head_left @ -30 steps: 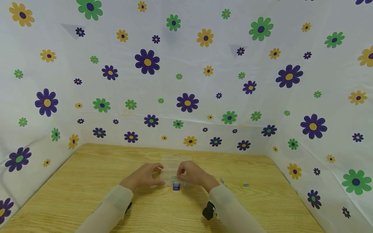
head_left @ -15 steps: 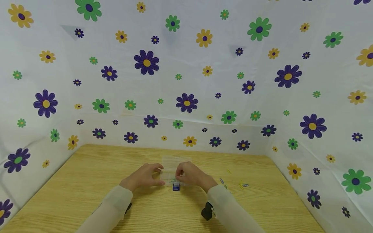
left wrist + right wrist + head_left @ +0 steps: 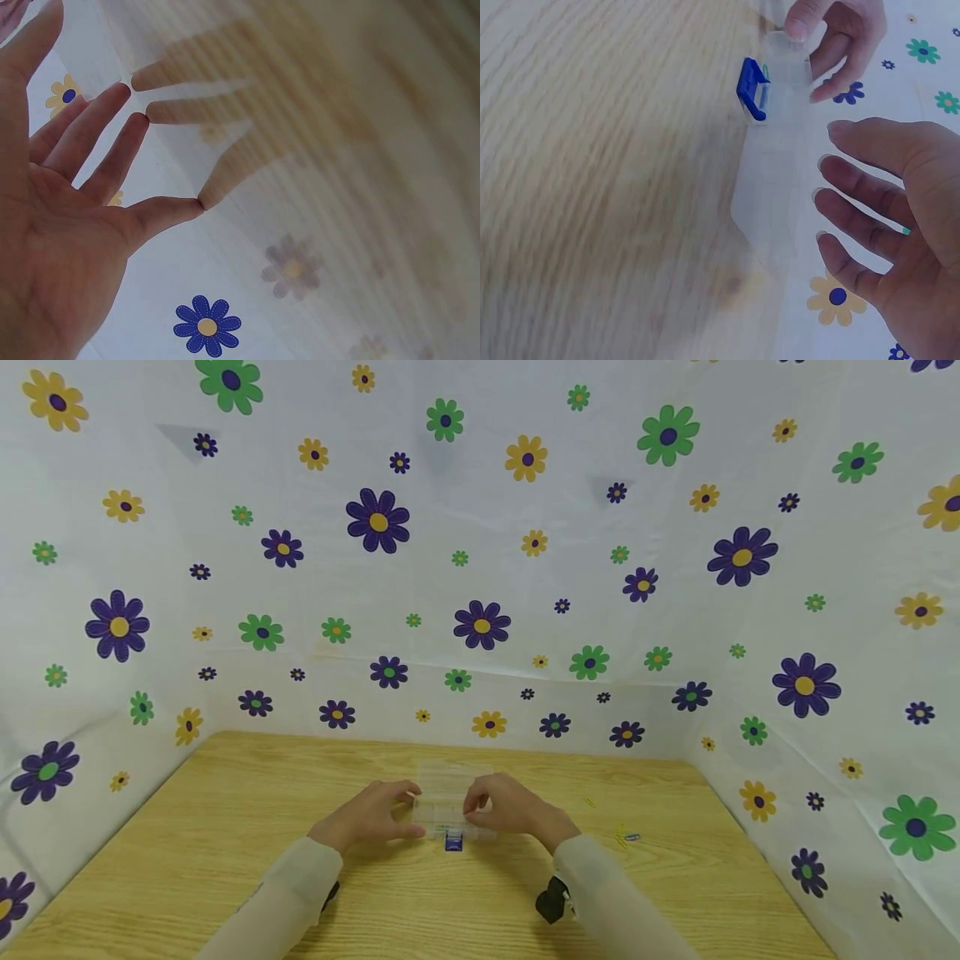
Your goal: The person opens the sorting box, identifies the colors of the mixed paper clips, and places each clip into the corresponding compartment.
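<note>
A clear plastic compartment box with its lid raised at the back stands in the middle of the table. Its blue latch hangs at the front. My left hand holds the box's left end between thumb and fingers; in the right wrist view the left thumb lies at the box corner. My right hand is over the right part of the box, fingers bent. In the right wrist view its fingertips are apart, with nothing visible between them. Small green clips show faintly behind the latch.
Yellow paper clips and a blue paper clip lie on the wooden table to the right. Another yellow clip lies farther back. A flowered white cloth walls the table's back and sides.
My right hand first shifts slightly left over the box, then back to the right. The blue and green clips near the right wrist are now hidden by it. The left hand stays put.
</note>
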`<action>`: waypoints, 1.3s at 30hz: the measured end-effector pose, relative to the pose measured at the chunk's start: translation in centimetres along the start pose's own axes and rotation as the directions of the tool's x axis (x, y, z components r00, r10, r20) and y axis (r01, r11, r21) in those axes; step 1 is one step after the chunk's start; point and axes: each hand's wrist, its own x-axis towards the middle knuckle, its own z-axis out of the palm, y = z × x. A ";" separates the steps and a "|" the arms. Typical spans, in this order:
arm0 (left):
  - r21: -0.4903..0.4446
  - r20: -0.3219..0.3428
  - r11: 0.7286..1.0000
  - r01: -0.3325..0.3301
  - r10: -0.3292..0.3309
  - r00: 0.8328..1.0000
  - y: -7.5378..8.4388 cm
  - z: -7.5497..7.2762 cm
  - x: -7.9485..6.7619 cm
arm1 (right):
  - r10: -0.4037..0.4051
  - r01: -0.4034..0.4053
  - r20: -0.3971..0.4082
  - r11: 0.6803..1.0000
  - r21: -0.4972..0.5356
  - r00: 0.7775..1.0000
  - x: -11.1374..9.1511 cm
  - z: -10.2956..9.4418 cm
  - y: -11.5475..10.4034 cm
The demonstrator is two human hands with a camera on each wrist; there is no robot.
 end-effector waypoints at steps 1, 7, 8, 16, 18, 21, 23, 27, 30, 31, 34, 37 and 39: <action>0.003 -0.002 1.000 0.003 -0.002 1.000 0.0 0.0 0.0 | -0.002 0.002 0.004 1.000 0.011 1.000 -0.2 -0.2 0.1; 0.002 -0.003 1.000 -0.011 0.011 1.000 -0.1 0.0 0.0 | 0.020 -0.022 0.048 0.999 0.044 0.999 -1.4 -1.1 0.9; 0.000 -0.001 1.000 -0.014 0.014 1.000 -0.2 0.0 0.0 | 0.021 -0.023 0.055 0.999 0.048 0.998 -1.6 -1.3 1.1; -0.005 -0.004 1.000 -0.013 0.013 1.000 -0.1 0.0 0.0 | -0.030 0.027 0.047 0.998 0.061 0.998 -3.6 -2.6 2.1; -0.002 -0.005 1.000 -0.007 0.007 1.000 0.0 0.0 0.0 | -0.046 0.044 0.043 0.997 0.060 0.998 -4.1 -2.8 2.4; -0.001 0.000 1.000 0.004 -0.004 1.000 0.0 0.0 -0.1 | -0.033 0.031 0.047 0.998 0.050 0.998 -4.7 -3.3 2.7; 0.001 0.000 1.000 0.007 -0.007 1.000 0.0 0.0 0.0 | 0.001 -0.004 0.056 0.998 0.060 0.998 -5.2 -3.5 2.9; -0.006 0.004 1.000 -0.001 0.001 1.000 -0.1 0.1 0.0 | 0.025 -0.030 0.071 0.998 0.062 0.997 -6.0 -3.9 3.5; 0.001 0.005 1.000 -0.025 0.025 1.000 -0.4 0.2 0.2 | 0.043 -0.048 0.081 0.997 0.061 0.996 -6.7 -4.1 4.0; 0.003 0.005 0.999 -0.032 0.032 0.999 -0.4 0.2 0.2 | 0.056 -0.061 0.083 0.996 0.059 0.995 -6.9 -4.1 4.1; 0.003 0.005 0.999 -0.039 0.039 0.999 -0.5 0.2 0.3 | 0.086 -0.091 0.083 0.994 0.056 0.993 -7.6 -4.4 4.4; -0.001 0.005 0.999 -0.034 0.034 0.999 -0.6 0.2 0.2 | 0.085 -0.089 0.075 0.995 0.049 0.994 -8.3 -4.7 4.8; -0.002 0.005 0.999 -0.032 0.032 0.999 -0.6 0.2 0.3 | 0.070 -0.073 0.070 0.996 0.047 0.995 -8.7 -4.8 5.1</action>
